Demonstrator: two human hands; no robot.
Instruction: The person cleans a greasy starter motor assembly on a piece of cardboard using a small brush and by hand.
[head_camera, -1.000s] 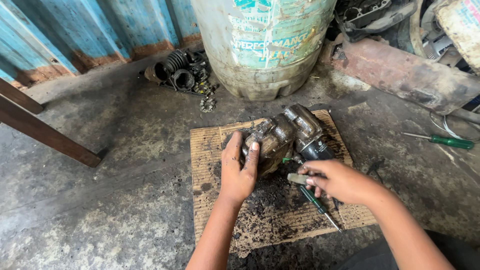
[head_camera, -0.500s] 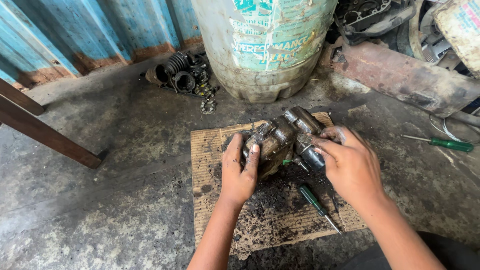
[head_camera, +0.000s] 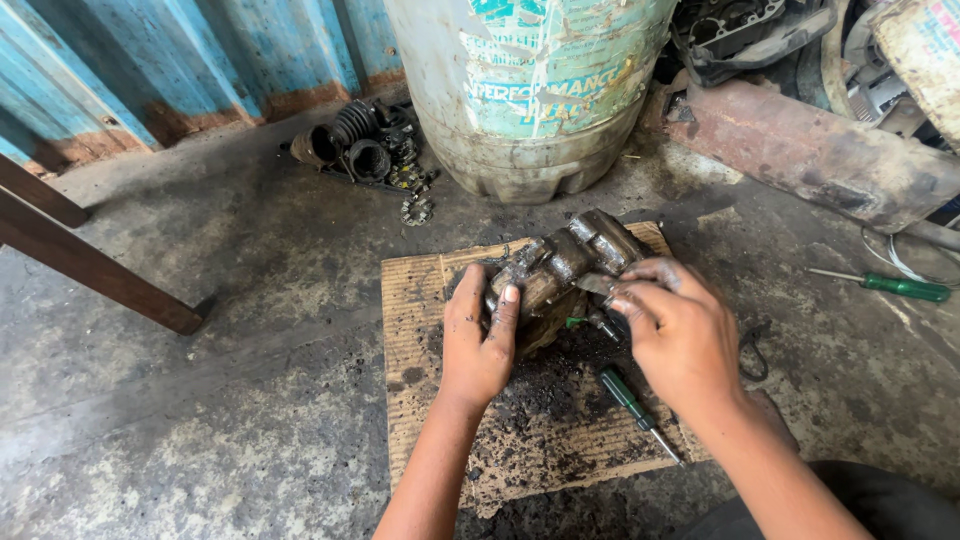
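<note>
Left hand (head_camera: 478, 340) fingers clamped on greasy metal engine part (head_camera: 560, 272), right hand (head_camera: 680, 335) fingers pinched on small tool at part's right side, part resting on dirty cardboard (head_camera: 420, 330), green screwdriver (head_camera: 630, 402) near, floor (head_camera: 250, 300), white drum (head_camera: 530, 90) far

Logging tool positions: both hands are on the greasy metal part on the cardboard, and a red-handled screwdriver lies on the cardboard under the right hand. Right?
Not quite. The head view shows the screwdriver on the cardboard has a green handle, not red. The rest holds: left hand and right hand are on the metal part.
</note>
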